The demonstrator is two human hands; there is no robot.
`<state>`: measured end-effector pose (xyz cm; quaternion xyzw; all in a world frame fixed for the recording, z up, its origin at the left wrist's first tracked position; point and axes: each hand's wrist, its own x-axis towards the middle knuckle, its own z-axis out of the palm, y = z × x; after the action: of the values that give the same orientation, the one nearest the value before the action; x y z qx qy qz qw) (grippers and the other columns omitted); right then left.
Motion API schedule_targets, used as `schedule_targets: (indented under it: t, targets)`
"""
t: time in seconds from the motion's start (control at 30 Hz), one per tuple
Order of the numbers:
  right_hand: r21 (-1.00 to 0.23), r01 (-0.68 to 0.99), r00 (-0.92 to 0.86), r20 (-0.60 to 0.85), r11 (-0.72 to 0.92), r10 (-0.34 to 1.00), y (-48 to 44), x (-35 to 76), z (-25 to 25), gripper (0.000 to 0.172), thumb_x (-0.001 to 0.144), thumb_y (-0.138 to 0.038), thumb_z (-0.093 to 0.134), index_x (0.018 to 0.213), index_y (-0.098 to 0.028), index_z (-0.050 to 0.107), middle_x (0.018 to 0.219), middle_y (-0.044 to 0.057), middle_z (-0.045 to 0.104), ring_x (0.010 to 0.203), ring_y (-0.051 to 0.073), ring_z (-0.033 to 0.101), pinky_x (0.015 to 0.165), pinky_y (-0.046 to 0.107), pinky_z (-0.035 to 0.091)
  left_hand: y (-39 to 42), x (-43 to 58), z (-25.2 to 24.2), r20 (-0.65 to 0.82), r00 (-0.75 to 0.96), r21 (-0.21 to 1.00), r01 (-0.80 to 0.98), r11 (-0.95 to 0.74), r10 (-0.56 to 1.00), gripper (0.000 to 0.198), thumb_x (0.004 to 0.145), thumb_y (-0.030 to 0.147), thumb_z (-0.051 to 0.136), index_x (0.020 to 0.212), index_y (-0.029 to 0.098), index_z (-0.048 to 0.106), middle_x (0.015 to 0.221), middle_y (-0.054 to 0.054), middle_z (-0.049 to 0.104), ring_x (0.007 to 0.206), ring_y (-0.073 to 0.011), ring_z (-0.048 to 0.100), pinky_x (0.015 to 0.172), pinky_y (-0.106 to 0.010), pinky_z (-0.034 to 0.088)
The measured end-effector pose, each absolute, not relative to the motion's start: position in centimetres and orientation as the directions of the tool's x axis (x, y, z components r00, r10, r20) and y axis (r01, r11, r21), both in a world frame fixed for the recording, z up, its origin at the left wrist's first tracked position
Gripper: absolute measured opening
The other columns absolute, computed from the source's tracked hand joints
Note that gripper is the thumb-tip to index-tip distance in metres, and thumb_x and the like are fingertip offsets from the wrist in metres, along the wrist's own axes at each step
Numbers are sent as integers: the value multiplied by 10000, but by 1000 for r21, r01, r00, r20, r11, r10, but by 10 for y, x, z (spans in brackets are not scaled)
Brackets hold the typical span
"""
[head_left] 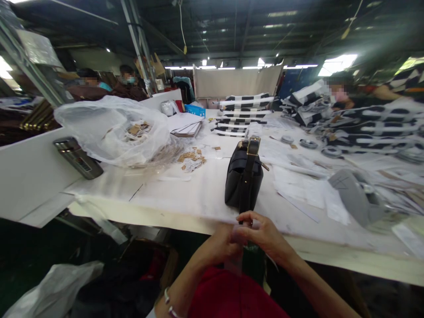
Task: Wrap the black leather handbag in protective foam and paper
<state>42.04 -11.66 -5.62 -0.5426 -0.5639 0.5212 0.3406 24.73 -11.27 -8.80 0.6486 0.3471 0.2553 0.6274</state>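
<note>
A black bag [243, 176] stands near the front edge of the white table [185, 194]. Its dark strap, with a gold buckle near the top, runs down over the edge to my hands. My left hand [228, 243] is closed at the strap's lower part, its fingers blurred and partly hidden. Against it, my right hand [260, 232] has thumb and fingers bent together around the strap. Something pale and translucent shows between the two hands; I cannot make out what it is.
On the left are a plastic bag [115, 132], a metal flask [78, 157] and small brown and white pieces [192, 160]. Striped padded pieces [245, 115] lie behind. A grey tape dispenser [356, 194] and papers are on the right. People sit farther back.
</note>
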Motion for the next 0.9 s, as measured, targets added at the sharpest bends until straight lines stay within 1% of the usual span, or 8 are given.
schedule_targets:
  t: [0.13,0.23,0.33,0.43,0.57,0.7,0.8,0.9]
  targets:
    - [-949,302,-193,-150,-86,970,-122,420,-61,214,706,-401,694,694,-188,692,701,13,650,685,174,589,650,274,470,-121,244,-92,-100,571,988,152,14,815,183,712,228,617,876,166,671,743,6,608,658,-150,506,567,-217,366]
    - [-956,243,-101,-192,-163,976,-125,416,-68,286,671,-457,737,658,-190,634,631,-14,609,597,147,540,563,256,432,-123,248,-95,-100,442,994,83,70,891,210,679,259,705,842,158,620,750,12,593,689,-146,501,603,-216,377]
    - [-959,181,-77,-236,-219,969,-124,415,-75,370,676,-528,739,652,-189,594,556,-38,559,515,117,474,488,237,366,-123,254,-98,-70,363,997,-2,77,929,198,754,322,666,745,156,561,688,6,572,646,-131,487,600,-222,370]
    - [-964,182,-27,-201,-193,979,-120,422,-79,408,733,-582,685,652,-193,592,518,-50,524,482,107,437,471,240,339,-122,254,-100,-78,289,997,17,76,954,178,779,298,616,696,162,536,631,11,573,602,-124,482,590,-229,363]
    - [-950,281,135,-102,-136,986,-110,433,-80,355,766,-553,659,757,-199,675,686,-4,659,657,167,590,631,278,460,-121,246,-103,-66,208,997,59,55,976,141,773,274,601,695,162,561,643,10,600,610,-129,502,595,-231,371]
    - [-938,309,91,-134,-156,987,-100,432,-83,394,743,-513,684,966,-190,709,902,53,738,834,229,668,774,329,506,-121,238,-104,-48,151,997,72,38,987,178,784,311,608,693,161,581,638,21,580,605,-124,485,579,-224,359]
    - [-937,314,69,-137,-152,988,-93,426,-87,465,737,-522,681,1054,-182,685,893,59,740,843,243,679,796,355,506,-120,233,-102,-29,130,994,110,15,991,201,785,329,616,685,156,604,630,25,566,608,-120,478,577,-219,353]
    - [-918,369,142,-100,-146,985,-87,424,-92,479,715,-543,683,1039,-190,689,857,51,735,858,256,669,831,382,484,-119,227,-100,-17,117,992,126,2,993,193,775,323,629,679,155,623,630,25,578,612,-119,486,582,-214,357]
